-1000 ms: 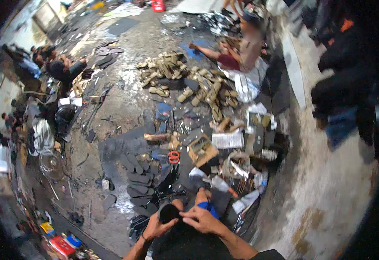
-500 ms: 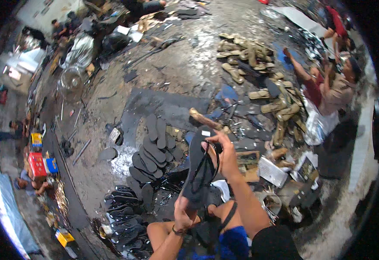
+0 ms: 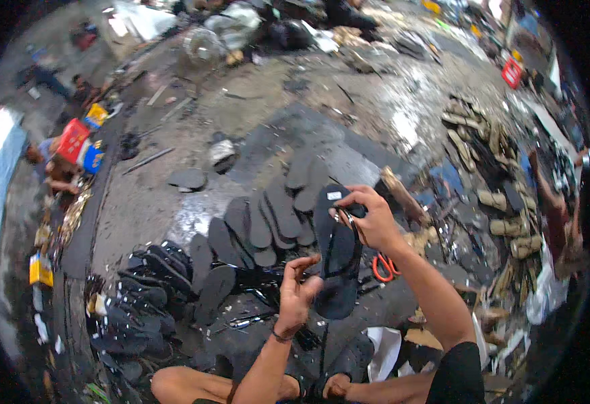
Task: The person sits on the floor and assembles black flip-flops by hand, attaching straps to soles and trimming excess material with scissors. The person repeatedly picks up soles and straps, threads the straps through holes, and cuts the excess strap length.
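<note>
A black flip-flop (image 3: 336,232) with dark straps and a small white label near its toe hangs roughly upright in front of me. My right hand (image 3: 374,217) pinches it near the toe, where the strap meets the sole. My left hand (image 3: 297,296) is beside its heel end, fingers apart and holding nothing. Loose dark soles (image 3: 260,222) lie overlapping on the ground just beyond. Glossy black straps (image 3: 254,277) are heaped between those soles and my left hand. A pile of dark flip-flops (image 3: 136,296) spreads out at the left.
Orange-handled scissors (image 3: 384,267) lie right of the flip-flop, near a wooden stick (image 3: 402,194). Tan sandals (image 3: 507,227) are heaped at the right, beside a seated person (image 3: 552,202). A dark mat (image 3: 308,128) lies ahead. Red crate (image 3: 74,139) and another person at far left.
My left hand has let go of the flip-flop's heel and opened beside it. My right hand still holds the toe end. The view has swung to the right.
</note>
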Action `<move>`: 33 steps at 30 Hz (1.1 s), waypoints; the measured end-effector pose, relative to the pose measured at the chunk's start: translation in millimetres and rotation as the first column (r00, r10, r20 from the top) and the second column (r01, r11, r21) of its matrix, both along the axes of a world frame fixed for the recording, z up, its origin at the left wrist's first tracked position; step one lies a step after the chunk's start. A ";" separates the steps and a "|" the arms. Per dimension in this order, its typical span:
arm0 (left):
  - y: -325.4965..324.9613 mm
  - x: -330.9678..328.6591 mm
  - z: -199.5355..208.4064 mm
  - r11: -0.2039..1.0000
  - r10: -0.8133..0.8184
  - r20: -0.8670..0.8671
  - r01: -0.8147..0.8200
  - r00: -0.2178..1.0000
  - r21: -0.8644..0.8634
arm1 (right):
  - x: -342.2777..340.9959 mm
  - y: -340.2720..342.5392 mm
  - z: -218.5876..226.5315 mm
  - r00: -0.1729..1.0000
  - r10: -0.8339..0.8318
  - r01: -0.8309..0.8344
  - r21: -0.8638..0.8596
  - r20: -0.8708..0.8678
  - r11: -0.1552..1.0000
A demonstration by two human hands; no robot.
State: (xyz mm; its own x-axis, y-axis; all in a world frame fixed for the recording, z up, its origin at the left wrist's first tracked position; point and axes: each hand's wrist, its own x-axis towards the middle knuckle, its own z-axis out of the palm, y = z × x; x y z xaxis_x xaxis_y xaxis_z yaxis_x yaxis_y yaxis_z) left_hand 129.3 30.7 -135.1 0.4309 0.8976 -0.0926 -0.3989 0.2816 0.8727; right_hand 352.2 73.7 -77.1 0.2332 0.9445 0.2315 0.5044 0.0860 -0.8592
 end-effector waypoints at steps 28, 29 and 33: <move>-216.9 -228.0 230.4 0.708 0.365 0.038 -0.303 0.930 0.638 | -267.6 -221.9 120.3 0.015 0.680 -0.751 0.441 -0.733 0.492; -221.7 -232.3 231.9 0.686 0.435 0.046 -0.364 0.899 0.630 | -270.4 -222.2 125.4 0.121 0.712 -0.768 0.389 -0.692 0.509; -250.8 -285.1 219.0 0.399 0.802 0.002 -0.538 0.598 0.742 | -235.2 -184.0 91.7 0.772 0.589 -0.626 -0.133 -0.238 0.768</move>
